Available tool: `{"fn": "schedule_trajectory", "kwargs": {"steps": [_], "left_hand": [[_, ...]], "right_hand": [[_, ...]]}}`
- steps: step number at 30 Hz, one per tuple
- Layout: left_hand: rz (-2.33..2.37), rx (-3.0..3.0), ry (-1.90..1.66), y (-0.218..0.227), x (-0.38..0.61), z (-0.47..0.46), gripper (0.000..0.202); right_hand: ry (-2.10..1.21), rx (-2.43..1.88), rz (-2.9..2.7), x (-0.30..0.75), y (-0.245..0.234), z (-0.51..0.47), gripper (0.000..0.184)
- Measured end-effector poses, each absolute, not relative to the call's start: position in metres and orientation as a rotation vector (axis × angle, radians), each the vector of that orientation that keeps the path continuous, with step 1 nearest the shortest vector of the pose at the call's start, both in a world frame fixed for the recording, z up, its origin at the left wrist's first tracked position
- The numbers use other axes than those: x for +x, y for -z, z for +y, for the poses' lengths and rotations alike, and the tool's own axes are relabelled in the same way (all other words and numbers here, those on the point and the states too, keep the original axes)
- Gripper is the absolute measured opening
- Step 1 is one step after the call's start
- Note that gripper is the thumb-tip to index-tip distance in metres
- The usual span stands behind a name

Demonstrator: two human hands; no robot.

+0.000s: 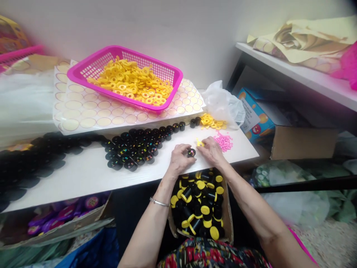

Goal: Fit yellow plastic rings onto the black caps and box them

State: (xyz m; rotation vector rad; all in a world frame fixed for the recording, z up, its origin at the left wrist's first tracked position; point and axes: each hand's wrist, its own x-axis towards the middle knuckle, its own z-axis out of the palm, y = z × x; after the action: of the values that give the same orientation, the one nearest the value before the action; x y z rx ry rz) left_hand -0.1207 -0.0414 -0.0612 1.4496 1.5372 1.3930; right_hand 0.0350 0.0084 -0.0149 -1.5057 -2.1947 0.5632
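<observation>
My left hand (180, 158) is closed round a small black cup (191, 152) with coloured bits inside, near the front edge of the white table (83, 175). My right hand (212, 150) sits just to its right, fingers pinched on a yellow cap (199, 143). A cluster of several open black cups (134, 149) stands to the left. Loose pink pellets (223, 142) lie to the right of my right hand. Below my hands, a cardboard box (200, 204) holds black cups closed with yellow caps.
A pink basket (125, 76) full of yellow caps rests on a sticker sheet at the back. A small heap of yellow caps (210, 121) and a white plastic bag (223, 104) lie at the back right. Shelves and boxes stand to the right; another box sits below left.
</observation>
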Motion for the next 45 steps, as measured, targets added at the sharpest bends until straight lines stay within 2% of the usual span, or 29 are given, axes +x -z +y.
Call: {"fn": "schedule_trajectory", "kwargs": {"steps": [2, 4, 7, 12, 19, 28, 32, 39, 45], "left_hand": [[1.423, 1.411, -1.451, 0.060, -0.123, -0.046, 0.052], [1.306, 1.253, -1.564, 0.058, -0.124, -0.051, 0.049], [1.260, 0.877, -1.722, 0.053, -0.123, -0.058, 0.034], [1.352, 0.526, -1.694, 0.044, -0.116, -0.057, 0.013], [1.404, 0.594, -1.610, 0.033, -0.100, -0.052, 0.033], [1.498, 0.667, -1.606, 0.034, -0.093, -0.049, 0.029], [1.521, 0.634, -1.615, 0.035, -0.094, -0.051, 0.031], [1.528, 0.592, -1.591, 0.034, -0.086, -0.055, 0.035], [1.692, 0.714, -1.589, 0.050, -0.090, -0.046, 0.034]], "right_hand": [[-0.685, -1.349, -2.067, 0.037, 0.011, 0.007, 0.021], [-0.832, -1.189, -2.037, 0.037, 0.005, 0.003, 0.021], [-0.958, -1.074, -2.104, 0.033, -0.002, -0.005, 0.018], [-0.940, -1.092, -2.183, 0.024, -0.001, -0.009, 0.017], [-0.994, -1.070, -2.116, 0.019, 0.006, -0.008, 0.009], [-1.696, -1.112, -1.348, 0.010, 0.022, -0.015, 0.027], [-1.732, -1.174, -1.187, 0.001, 0.028, -0.018, 0.032], [-1.741, -1.221, -1.033, -0.013, 0.026, -0.028, 0.029], [-1.647, -1.250, -0.985, -0.017, 0.038, -0.026, 0.027]]}}
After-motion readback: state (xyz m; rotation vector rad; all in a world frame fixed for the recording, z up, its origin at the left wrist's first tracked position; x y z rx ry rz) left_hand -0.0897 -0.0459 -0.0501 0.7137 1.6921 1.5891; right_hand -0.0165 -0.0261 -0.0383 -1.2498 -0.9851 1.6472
